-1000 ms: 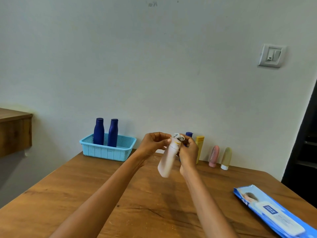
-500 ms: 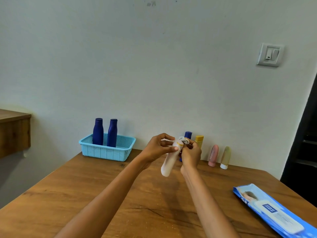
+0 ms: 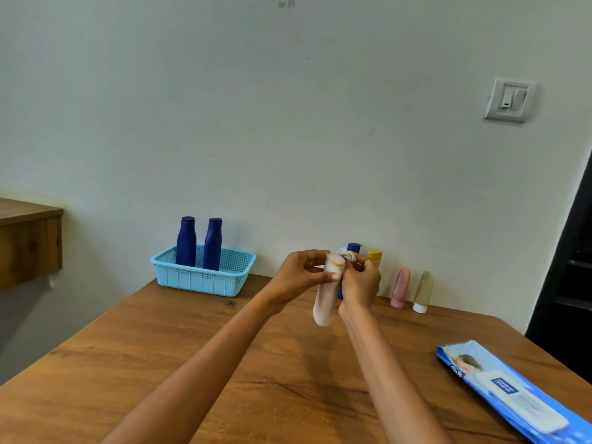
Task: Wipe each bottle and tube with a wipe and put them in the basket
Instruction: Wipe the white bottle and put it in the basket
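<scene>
Two dark blue bottles (image 3: 198, 243) already stand in the basket (image 3: 205, 277), which we keep at the far left so finished ones stay apart. Right of the basket, four more wait along the wall. Between, above the table (image 3: 160, 363), our left hand (image 3: 301, 274) grips the white tube (image 3: 326, 296) near its cap to steady it, while our right hand (image 3: 360, 283) pinches the wipe (image 3: 344, 253), rubbing the top.
</scene>
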The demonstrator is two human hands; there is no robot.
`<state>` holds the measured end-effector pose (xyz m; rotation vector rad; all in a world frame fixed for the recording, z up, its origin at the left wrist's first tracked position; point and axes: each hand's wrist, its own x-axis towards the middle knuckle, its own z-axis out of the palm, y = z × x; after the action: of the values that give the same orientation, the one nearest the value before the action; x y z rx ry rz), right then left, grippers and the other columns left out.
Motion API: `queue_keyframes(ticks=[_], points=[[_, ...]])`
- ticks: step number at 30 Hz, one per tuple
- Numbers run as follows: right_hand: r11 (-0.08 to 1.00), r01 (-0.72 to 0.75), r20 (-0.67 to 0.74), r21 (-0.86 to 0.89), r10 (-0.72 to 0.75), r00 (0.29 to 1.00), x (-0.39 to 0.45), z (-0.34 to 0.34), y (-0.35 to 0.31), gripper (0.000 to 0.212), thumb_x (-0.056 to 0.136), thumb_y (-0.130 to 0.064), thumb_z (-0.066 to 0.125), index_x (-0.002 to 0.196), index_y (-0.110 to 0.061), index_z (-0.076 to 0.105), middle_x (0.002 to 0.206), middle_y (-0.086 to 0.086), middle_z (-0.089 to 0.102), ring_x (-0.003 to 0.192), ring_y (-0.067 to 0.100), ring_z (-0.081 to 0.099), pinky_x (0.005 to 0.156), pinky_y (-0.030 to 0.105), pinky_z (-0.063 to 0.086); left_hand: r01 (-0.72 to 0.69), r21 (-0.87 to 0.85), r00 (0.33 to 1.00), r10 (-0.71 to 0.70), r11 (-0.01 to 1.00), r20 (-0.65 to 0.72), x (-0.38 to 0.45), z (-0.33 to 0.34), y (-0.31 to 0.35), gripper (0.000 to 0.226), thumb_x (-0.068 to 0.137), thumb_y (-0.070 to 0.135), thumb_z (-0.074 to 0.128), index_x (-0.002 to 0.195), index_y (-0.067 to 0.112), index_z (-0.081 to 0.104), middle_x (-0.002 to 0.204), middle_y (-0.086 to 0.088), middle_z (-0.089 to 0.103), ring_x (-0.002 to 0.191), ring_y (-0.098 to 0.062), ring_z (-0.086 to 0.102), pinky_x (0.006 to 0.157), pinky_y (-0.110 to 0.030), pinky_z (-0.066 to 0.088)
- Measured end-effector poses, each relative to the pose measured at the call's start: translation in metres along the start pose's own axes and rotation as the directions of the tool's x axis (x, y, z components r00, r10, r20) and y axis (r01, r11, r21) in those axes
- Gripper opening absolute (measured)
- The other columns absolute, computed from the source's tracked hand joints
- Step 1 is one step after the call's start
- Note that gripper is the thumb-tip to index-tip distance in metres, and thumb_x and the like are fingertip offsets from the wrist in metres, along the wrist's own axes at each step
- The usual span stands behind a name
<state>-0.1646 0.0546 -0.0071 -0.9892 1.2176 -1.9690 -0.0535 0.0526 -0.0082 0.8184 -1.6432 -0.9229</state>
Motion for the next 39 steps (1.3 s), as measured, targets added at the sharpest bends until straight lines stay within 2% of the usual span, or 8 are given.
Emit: queue_keyframes(ticks=[6,10,14,17,22,28,34,39], points=[[0.999,0.032,0.036,-0.004,-0.032,0.999,-0.005,0.004,-0.002,0.018,0.089,-0.020,0.062,0.106,-0.015,0.062,0.099,0.000,0.064,0.082,0.010,0.058,0.064,0.022,0.048,-0.003,-0.065,0.999,0.000,0.998,-0.046,0.000,-0.006,0.000,0.041,0.077,0.022,0.076,0.116,0.018,0.063,0.108,0.001,0.070,0.101,-0.012,0.066,0.084,-0.028,0.055],[0.978,0.206,0.160,-0.042,-0.197,0.967,-0.013,0.009,-0.009,0.017,0.088,-0.025,0.064,0.105,-0.023,0.066,0.099,-0.005,0.068,0.092,0.010,0.063,0.070,0.020,0.052,-0.009,-0.288,0.989,-0.034,0.958,-0.142,0.000,-0.012,0.006,0.029,0.086,0.017,0.066,0.113,0.008,0.065,0.103,-0.007,0.072,0.096,-0.018,0.069,0.074,-0.023,0.055],[0.797,0.582,0.316,-0.163,-0.516,0.796,-0.016,0.003,-0.011,0.023,0.085,-0.022,0.068,0.107,-0.017,0.069,0.102,-0.007,0.068,0.095,0.008,0.060,0.076,0.021,0.051,-0.040,-0.455,0.982,-0.050,0.890,-0.183,-0.001,-0.025,0.012,0.021,0.092,0.017,0.057,0.106,0.005,0.065,0.089,-0.005,0.073,0.080,-0.014,0.070,0.069,-0.023,0.055],[0.649,0.719,0.414,-0.249,-0.600,0.685,-0.011,-0.003,-0.011,0.023,0.082,-0.019,0.070,0.104,-0.019,0.071,0.097,-0.008,0.066,0.093,0.006,0.053,0.073,0.011,0.041,-0.023,-0.493,0.985,-0.066,0.870,-0.162,-0.004,-0.031,0.011,0.019,0.093,0.018,0.054,0.102,0.006,0.065,0.085,-0.005,0.072,0.077,-0.014,0.069,0.074,-0.026,0.056],[0.687,0.652,0.342,-0.322,-0.557,0.757,-0.003,-0.008,-0.014,0.023,0.086,-0.015,0.066,0.108,-0.018,0.069,0.097,-0.002,0.064,0.093,0.013,0.056,0.070,0.008,0.038,0.037,-0.470,0.997,-0.065,0.882,-0.043,-0.006,-0.026,0.012,0.023,0.090,0.022,0.057,0.106,0.009,0.065,0.094,-0.008,0.071,0.086,-0.017,0.068,0.077,-0.028,0.057],[0.683,0.708,0.461,-0.181,-0.577,0.674,-0.014,0.000,-0.029,0.020,0.086,-0.017,0.065,0.105,-0.013,0.069,0.094,-0.002,0.055,0.084,0.001,0.055,0.069,0.002,0.043,0.005,-0.475,0.998,-0.033,0.880,-0.051,-0.005,-0.023,0.012,0.031,0.085,0.027,0.060,0.108,0.006,0.066,0.102,-0.013,0.069,0.090,-0.019,0.066,0.081,-0.029,0.055],[0.714,0.636,0.427,-0.294,-0.497,0.755,-0.007,-0.004,-0.025,0.023,0.086,-0.014,0.065,0.108,-0.013,0.069,0.098,0.002,0.059,0.091,0.014,0.059,0.072,0.011,0.044,0.034,-0.489,0.997,-0.066,0.872,-0.049,-0.007,-0.028,0.009,0.023,0.087,0.023,0.057,0.102,0.009,0.066,0.092,-0.008,0.071,0.083,-0.016,0.068,0.077,-0.028,0.057],[0.722,0.676,0.435,-0.150,-0.566,0.701,-0.012,-0.002,-0.035,0.020,0.085,-0.011,0.066,0.105,-0.014,0.068,0.101,-0.004,0.064,0.087,0.001,0.059,0.070,0.005,0.045,0.017,-0.492,0.999,-0.035,0.870,-0.027,-0.006,-0.026,0.012,0.031,0.079,0.029,0.062,0.103,0.009,0.067,0.096,-0.008,0.071,0.088,-0.017,0.068,0.079,-0.028,0.057]])
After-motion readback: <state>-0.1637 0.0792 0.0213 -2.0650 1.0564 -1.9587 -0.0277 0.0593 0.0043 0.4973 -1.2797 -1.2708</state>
